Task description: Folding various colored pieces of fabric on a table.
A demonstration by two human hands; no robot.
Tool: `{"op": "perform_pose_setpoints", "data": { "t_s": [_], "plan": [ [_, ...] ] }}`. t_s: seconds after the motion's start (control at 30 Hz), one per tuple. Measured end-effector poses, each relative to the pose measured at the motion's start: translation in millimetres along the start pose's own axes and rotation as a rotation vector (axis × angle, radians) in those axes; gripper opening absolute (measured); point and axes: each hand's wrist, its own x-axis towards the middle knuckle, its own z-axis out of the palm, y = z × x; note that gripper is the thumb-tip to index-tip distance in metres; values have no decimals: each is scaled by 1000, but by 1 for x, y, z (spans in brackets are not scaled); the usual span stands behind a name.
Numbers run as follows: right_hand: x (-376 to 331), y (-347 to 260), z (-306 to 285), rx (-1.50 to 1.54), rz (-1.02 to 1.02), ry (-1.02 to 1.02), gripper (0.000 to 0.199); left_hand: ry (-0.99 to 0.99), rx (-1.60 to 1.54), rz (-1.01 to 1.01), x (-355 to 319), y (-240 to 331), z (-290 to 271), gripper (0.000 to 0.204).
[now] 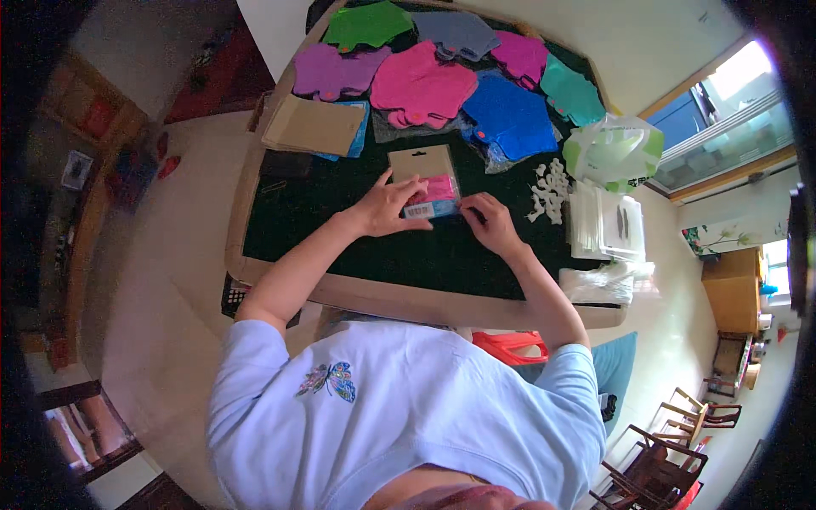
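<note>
A flat clear package (pixel 437 161) lies on the dark green table top in front of me. Inside it are a tan card with a hanging slot, a folded pink piece and a blue strip with a white barcode label. My left hand (pixel 382 206) rests on the package's left side, its fingers spread over the pink piece and its thumb stretched out along the lower edge. At the lower right corner, the bent fingers of my right hand (pixel 491 223) are pinched together on the package's edge. Those fingertips are partly hidden.
Stacks of coloured fabric pieces, pink (pixel 423 81) and blue (pixel 514 119) among them, line the far side. Tan cards (pixel 310 123) lie at the left. White small pieces (pixel 548 194), clear sleeves (pixel 605 223), a plastic bag (pixel 614 153) and white plastic film (pixel 599 284) are at the right.
</note>
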Motion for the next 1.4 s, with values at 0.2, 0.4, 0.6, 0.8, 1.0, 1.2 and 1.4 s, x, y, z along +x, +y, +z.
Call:
{"op": "perform_pose_setpoints", "data": {
  "t_s": [0.2,0.4,0.6,0.8,1.0,1.2,1.4],
  "plan": [
    [0,1,2,-2,-68,13,7,200,173,200,-18,20,-10,60],
    [2,3,1,-23,-71,-21,10,326,38,95,-26,15,6,28],
    [-1,-12,4,-3,-33,109,18,308,74,142,-26,13,6,19],
    [-5,7,-4,-37,-76,-36,14,268,-30,132,-24,7,7,16],
    [3,15,4,33,55,-1,7,200,-203,-17,-17,-2,10,14],
    [8,16,8,-11,248,-24,11,158,-172,-89,-8,0,8,11],
    [15,14,1,87,357,-113,13,131,-126,-82,-7,-4,7,17]
  ]
}}
